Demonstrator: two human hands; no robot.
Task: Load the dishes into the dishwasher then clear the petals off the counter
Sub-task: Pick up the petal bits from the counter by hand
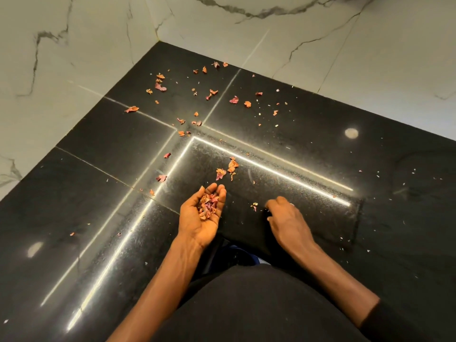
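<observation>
Dark top (259, 307): nearest the lens, below both forearms.
Left hand (201, 219): palm up, fingers cupped round the gathered petals (208, 204).
Right hand (287, 218): right of the left hand, palm down on the desk (370, 255), fingers curled under; I cannot tell whether they pinch anything.
Scrap (254, 206): between the left hand and the right hand, just beside the latter's knuckles.
Loose petals (228, 169): just beyond the left hand's fingertips.
Far scatter (197, 99): well beyond the left hand.
Handling: probably dry, featherlight and crumbly. Sweep with flat fingers into the cupped palm; pinch only larger pieces, gently.
</observation>
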